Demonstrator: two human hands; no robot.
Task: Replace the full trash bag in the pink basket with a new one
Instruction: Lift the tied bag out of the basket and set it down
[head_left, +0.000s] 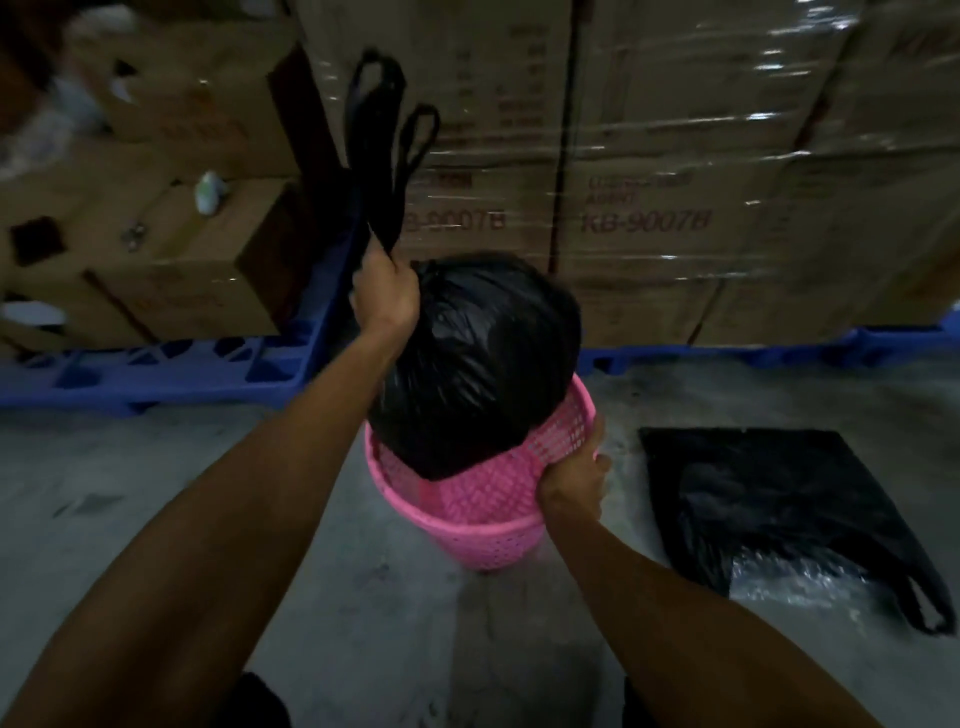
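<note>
1. At ten o'clock from the basket (488, 514), the left hand (385, 296) is fisting the full bag (478, 364) by its neck, its bottom riding at the rim.
2. At three o'clock, the right hand (571, 475) is clamping the rim.
3. Farther right, the new bag (769, 509) is lying flat, waiting; lining is probably still ahead.
4. Boxes (644, 208) at twelve o'clock are showing "KB-9007B".

Left hand (385, 291) clenched on neck of full black trash bag (475, 364), handle loops standing up above the fist. Bag bulges above pink basket (483, 525), bottom inside the rim. Right hand (574, 473) grips basket rim on right side. Basket stands on concrete floor (156, 467). Flat new black bag (779, 514) lies on floor right of basket, apart from it. Wrapped cartons (649, 156) on blue pallets (156, 369) behind
</note>
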